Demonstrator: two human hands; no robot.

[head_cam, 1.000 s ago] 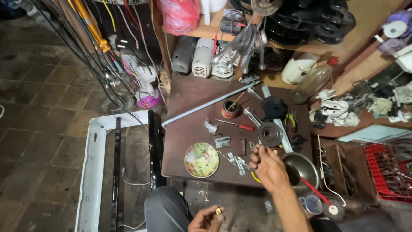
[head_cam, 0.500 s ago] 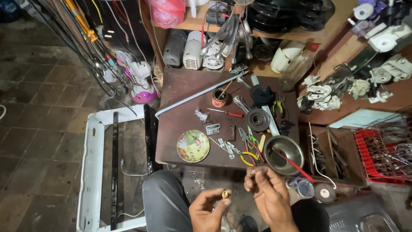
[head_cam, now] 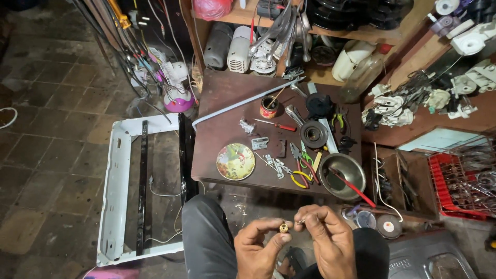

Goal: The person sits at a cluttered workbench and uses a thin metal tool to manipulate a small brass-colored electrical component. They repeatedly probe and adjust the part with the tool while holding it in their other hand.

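My left hand (head_cam: 258, 245) pinches a small brass fitting (head_cam: 283, 227) between thumb and forefinger, above my knees. My right hand (head_cam: 326, 238) is right beside it, fingers closed on a small metal screw-like piece (head_cam: 301, 220) that points toward the fitting. Both hands hover in front of a low dark brown table (head_cam: 222, 101). On the table lie a round decorated tin lid (head_cam: 235, 161), pliers with yellow handles (head_cam: 299, 170), a red-handled screwdriver (head_cam: 276, 125), a small tin can (head_cam: 269, 107) and a steel bowl (head_cam: 342, 175).
A white metal appliance frame (head_cam: 118, 191) lies on the tiled floor at left. Shelves behind the table hold motors (head_cam: 230, 47) and fan parts. A red wire crate (head_cam: 460, 183) and a wooden box of parts (head_cam: 395, 181) stand at right. Cables hang at upper left.
My right hand drew back from the table to my lap and met my left hand, which rose with the brass fitting. The view shifted slightly.
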